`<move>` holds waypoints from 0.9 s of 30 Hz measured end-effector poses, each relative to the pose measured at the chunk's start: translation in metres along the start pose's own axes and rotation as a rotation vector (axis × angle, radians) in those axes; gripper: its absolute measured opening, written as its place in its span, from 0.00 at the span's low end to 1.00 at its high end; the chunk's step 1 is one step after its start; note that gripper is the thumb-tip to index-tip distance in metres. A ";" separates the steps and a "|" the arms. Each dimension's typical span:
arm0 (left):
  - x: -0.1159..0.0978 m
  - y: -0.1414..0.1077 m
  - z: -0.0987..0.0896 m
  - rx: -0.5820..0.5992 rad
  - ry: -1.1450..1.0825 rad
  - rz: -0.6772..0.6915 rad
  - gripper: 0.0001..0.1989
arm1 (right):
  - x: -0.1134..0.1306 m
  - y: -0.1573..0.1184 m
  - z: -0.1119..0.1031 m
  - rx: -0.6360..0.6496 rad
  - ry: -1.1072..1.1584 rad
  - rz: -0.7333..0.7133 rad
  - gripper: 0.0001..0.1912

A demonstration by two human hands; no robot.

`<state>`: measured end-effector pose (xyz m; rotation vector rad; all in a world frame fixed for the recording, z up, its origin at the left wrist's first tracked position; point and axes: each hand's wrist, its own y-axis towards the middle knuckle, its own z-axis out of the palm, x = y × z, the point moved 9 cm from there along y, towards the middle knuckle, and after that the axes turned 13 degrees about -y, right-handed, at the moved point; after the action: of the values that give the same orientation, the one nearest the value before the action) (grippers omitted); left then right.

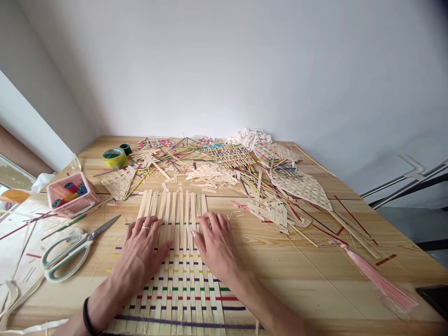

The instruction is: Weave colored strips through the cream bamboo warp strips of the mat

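A partly woven mat (pixel 185 290) of pale flat strips lies before me, crossed by thin purple, green, red and yellow strips. My left hand (pixel 142 247) rests palm down on its upper left side, fingers bent and thumb spread apart. On the upper right side lies my right hand (pixel 217 246), its fingertips on the pale strips and its thumb pointing inward. Between the hands runs a green strip (pixel 179 223), close to the fingertips of both. Beyond it, the loose ends of the pale strips (pixel 173 200) point toward the wall. Neither hand visibly grasps anything.
Scissors (pixel 75 249) and a pink box (pixel 72 193) of thread spools lie left, near a tape roll (pixel 115 158). Offcuts (pixel 213 175) and woven pieces (pixel 231 156) cover the back. A woven fan (pixel 303 186) and pink tassel (pixel 380 277) lie right.
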<state>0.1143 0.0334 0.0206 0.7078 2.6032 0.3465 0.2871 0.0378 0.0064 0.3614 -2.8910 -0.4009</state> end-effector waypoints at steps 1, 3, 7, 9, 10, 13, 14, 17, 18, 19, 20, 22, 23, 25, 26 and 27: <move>0.000 0.001 0.000 0.004 -0.009 0.001 0.16 | 0.000 0.000 0.000 0.002 0.003 0.003 0.07; 0.001 0.002 0.001 0.015 -0.028 -0.005 0.15 | 0.000 0.000 0.001 0.009 0.005 0.011 0.06; 0.003 0.005 0.004 0.037 -0.054 -0.022 0.15 | 0.000 0.000 0.001 0.012 0.001 0.020 0.06; 0.004 0.005 0.006 0.048 -0.057 -0.029 0.16 | 0.001 0.000 0.001 0.012 -0.001 0.018 0.05; 0.004 0.005 0.007 0.055 -0.055 -0.031 0.16 | 0.001 0.000 0.001 0.013 0.000 0.018 0.05; 0.005 0.005 0.009 0.063 -0.041 -0.038 0.16 | 0.000 0.000 0.001 0.010 0.006 0.016 0.04; 0.005 0.005 0.009 0.065 -0.035 -0.041 0.17 | 0.000 0.000 0.002 0.006 0.006 0.015 0.04; 0.005 0.005 0.009 0.071 -0.018 -0.043 0.16 | 0.000 -0.001 0.001 -0.010 0.006 0.004 0.03; 0.005 0.005 0.009 0.074 -0.016 -0.041 0.17 | 0.000 -0.001 0.001 -0.015 0.007 0.000 0.03; 0.004 0.005 0.008 0.074 -0.013 -0.038 0.17 | 0.000 -0.001 0.001 -0.017 0.007 -0.004 0.03; 0.004 0.005 0.008 0.074 -0.009 -0.035 0.17 | 0.000 -0.001 0.001 -0.016 0.004 -0.005 0.02; 0.002 0.005 0.007 0.070 0.002 -0.026 0.17 | 0.000 -0.001 0.001 -0.006 -0.010 -0.003 0.02; 0.002 0.006 0.007 0.069 0.007 -0.020 0.17 | 0.000 -0.001 0.002 0.000 -0.015 0.001 0.03; 0.000 0.006 0.007 0.069 0.011 -0.010 0.17 | 0.000 0.000 0.002 0.014 -0.015 0.005 0.03; -0.001 0.006 0.007 0.069 0.013 -0.007 0.17 | 0.000 0.000 0.003 0.019 -0.011 0.004 0.03; -0.001 0.005 0.007 0.065 0.016 -0.007 0.17 | 0.001 0.000 0.003 0.022 -0.006 0.002 0.03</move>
<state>0.1206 0.0383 0.0166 0.7199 2.6420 0.2677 0.2859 0.0384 0.0039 0.3611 -2.9034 -0.3711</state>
